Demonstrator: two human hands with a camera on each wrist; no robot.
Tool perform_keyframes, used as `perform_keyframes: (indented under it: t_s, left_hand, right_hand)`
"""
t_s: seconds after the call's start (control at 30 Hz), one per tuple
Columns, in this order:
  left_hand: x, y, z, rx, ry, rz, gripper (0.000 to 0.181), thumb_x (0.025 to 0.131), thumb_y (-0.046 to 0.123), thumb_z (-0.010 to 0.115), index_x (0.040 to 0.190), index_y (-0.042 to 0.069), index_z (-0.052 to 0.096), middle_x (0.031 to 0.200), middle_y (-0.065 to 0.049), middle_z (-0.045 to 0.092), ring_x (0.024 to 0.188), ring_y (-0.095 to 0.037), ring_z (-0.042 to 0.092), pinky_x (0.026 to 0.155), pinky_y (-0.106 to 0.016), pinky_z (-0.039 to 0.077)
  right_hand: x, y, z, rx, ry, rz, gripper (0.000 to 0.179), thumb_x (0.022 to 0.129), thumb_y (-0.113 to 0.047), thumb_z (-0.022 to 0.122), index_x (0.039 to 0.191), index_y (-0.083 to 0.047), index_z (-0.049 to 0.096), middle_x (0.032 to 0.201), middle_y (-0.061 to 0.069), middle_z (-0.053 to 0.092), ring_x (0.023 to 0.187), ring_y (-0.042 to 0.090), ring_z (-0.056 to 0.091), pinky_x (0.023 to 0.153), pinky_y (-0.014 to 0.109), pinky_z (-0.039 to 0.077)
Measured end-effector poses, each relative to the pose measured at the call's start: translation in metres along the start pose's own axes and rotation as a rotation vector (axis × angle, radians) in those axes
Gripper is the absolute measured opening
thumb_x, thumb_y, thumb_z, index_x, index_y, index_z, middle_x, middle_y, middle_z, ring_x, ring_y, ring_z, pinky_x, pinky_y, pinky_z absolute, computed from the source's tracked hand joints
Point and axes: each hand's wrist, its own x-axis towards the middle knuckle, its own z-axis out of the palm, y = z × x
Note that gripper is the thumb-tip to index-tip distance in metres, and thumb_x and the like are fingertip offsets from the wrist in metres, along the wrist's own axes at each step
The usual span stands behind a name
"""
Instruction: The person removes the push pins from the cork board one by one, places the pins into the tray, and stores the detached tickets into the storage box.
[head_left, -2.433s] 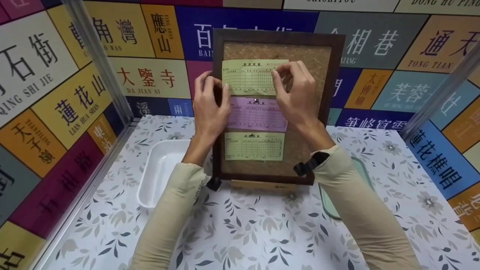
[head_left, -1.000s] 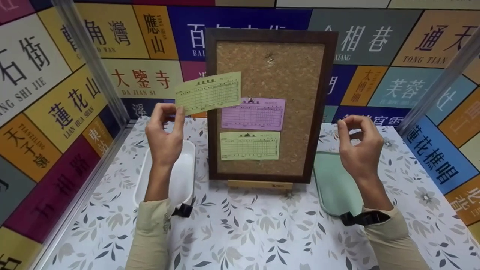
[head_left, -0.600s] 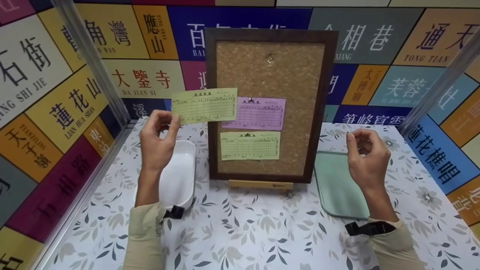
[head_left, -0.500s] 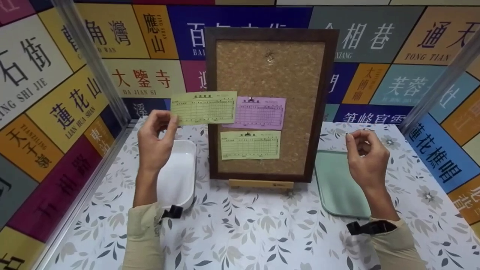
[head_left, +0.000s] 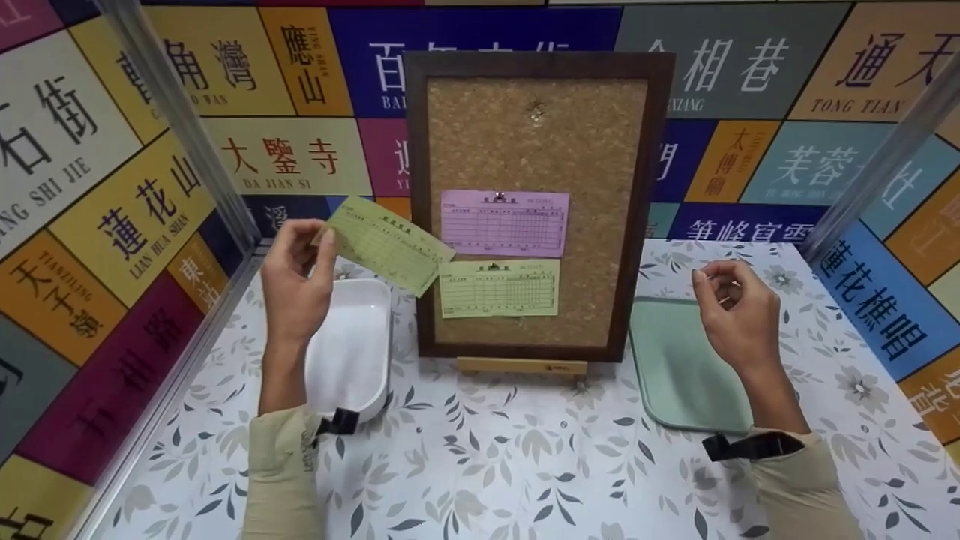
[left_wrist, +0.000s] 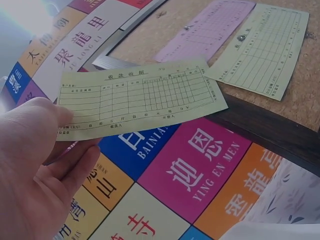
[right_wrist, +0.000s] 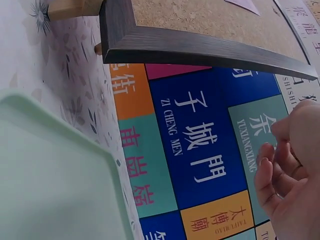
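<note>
My left hand [head_left: 296,281] pinches a green receipt slip [head_left: 390,244] by its left end, thumb in front. In the head view the slip slants down rightward, its far end overlapping the board's frame. A corkboard [head_left: 540,161] stands upright in front of me. On it a purple receipt slip [head_left: 504,223] hangs from a metal pin, with another green receipt slip [head_left: 499,289] pinned below. To the right of the board, my right hand [head_left: 742,315] is raised with thumb and curled fingertips close together; I cannot tell whether something small is between them.
A white tray [head_left: 384,375] lies left of the board, partly behind my left forearm. A green tray [head_left: 652,405] lies under my right hand. The board rests on a small wooden stand [head_left: 521,367]. Sign-printed panels [head_left: 285,157] enclose the flower-patterned table [head_left: 480,465].
The top green slip has come off the board and moved left and down in my left hand, lately tilting downward. My right hand has drawn away from the board to the right.
</note>
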Motion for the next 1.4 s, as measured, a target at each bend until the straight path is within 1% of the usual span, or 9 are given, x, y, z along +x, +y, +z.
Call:
perform_keyframes:
  t_s: [0.13,0.37,0.5,0.63,0.73,0.93,1.07,1.27,1.4]
  left_hand:
    - [0.000,0.000,0.001,0.005,-0.024,-0.014,0.021,0.110,0.017,0.063,0.124,0.001,0.066,0.114,-0.008,0.070,0.098,-0.021,0.073,0.083,-0.024,0.060]
    - [-0.002,-0.003,0.004,0.055,-0.078,-0.057,0.022,0.111,0.019,0.061,0.128,0.005,0.066,0.120,-0.008,0.069,0.094,-0.024,0.075,0.074,-0.023,0.060]
    - [-0.002,-0.004,0.005,0.074,-0.095,-0.066,0.020,0.111,0.018,0.061,0.127,0.008,0.067,0.119,-0.007,0.070,0.085,-0.024,0.074,0.065,-0.022,0.058]
    - [-0.002,-0.008,0.003,0.085,-0.085,-0.066,0.018,0.110,0.010,0.061,0.125,0.007,0.070,0.117,-0.007,0.072,0.069,-0.025,0.068,0.053,-0.019,0.050]
    - [-0.002,-0.011,0.003,0.112,-0.084,-0.087,0.019,0.109,0.006,0.059,0.124,0.006,0.071,0.117,-0.009,0.072,0.064,-0.027,0.063,0.050,-0.019,0.045]
    - [-0.003,-0.023,0.003,0.198,-0.103,-0.154,0.021,0.107,0.000,0.057,0.125,0.004,0.069,0.124,-0.012,0.071,0.091,-0.026,0.074,0.067,-0.018,0.055]
    - [-0.004,-0.034,0.002,0.271,-0.123,-0.181,0.025,0.104,-0.003,0.058,0.126,0.004,0.069,0.125,-0.014,0.072,0.100,-0.026,0.072,0.076,-0.019,0.054]
    - [-0.007,-0.047,0.000,0.357,-0.175,-0.285,0.029,0.104,0.001,0.058,0.131,0.004,0.067,0.128,-0.018,0.072,0.107,-0.033,0.075,0.091,-0.037,0.059]
    - [-0.008,-0.052,-0.002,0.411,-0.189,-0.347,0.027,0.103,0.004,0.060,0.128,0.003,0.069,0.126,-0.021,0.076,0.109,-0.037,0.077,0.095,-0.047,0.061]
  right_hand:
    - [0.001,0.000,0.000,0.004,-0.034,0.013,0.021,0.105,-0.023,0.072,0.111,-0.003,0.070,0.087,0.002,0.067,0.064,0.000,0.064,0.058,0.009,0.049]
    - [0.000,0.006,0.000,-0.025,-0.092,0.027,0.023,0.107,-0.026,0.069,0.112,-0.003,0.068,0.090,0.002,0.067,0.062,-0.001,0.065,0.057,0.011,0.049]
    - [-0.001,0.006,0.001,-0.048,-0.115,0.041,0.023,0.108,-0.027,0.068,0.112,-0.004,0.068,0.090,0.002,0.068,0.061,-0.002,0.064,0.055,0.013,0.048]
    - [-0.002,0.005,0.001,-0.050,-0.149,0.046,0.025,0.109,-0.028,0.066,0.114,-0.004,0.068,0.092,0.004,0.068,0.062,-0.002,0.065,0.055,0.014,0.047]
    - [-0.002,0.006,0.000,-0.050,-0.169,0.046,0.025,0.109,-0.028,0.066,0.114,-0.004,0.068,0.093,0.007,0.069,0.063,-0.001,0.065,0.056,0.015,0.048]
    - [-0.003,0.008,0.000,-0.083,-0.210,0.055,0.026,0.109,-0.031,0.065,0.114,-0.005,0.067,0.092,0.008,0.069,0.064,0.000,0.065,0.057,0.014,0.050]
    - [-0.004,0.011,0.000,-0.104,-0.249,0.078,0.027,0.109,-0.032,0.065,0.114,-0.005,0.068,0.093,0.010,0.070,0.065,0.001,0.066,0.057,0.016,0.050]
    - [-0.005,0.018,0.001,-0.147,-0.355,0.111,0.029,0.109,-0.033,0.064,0.114,-0.005,0.069,0.098,0.013,0.074,0.068,0.000,0.067,0.059,0.017,0.049]
    - [-0.004,0.022,0.003,-0.166,-0.408,0.116,0.027,0.109,-0.030,0.065,0.113,-0.003,0.069,0.099,0.015,0.076,0.069,0.001,0.068,0.060,0.018,0.050]
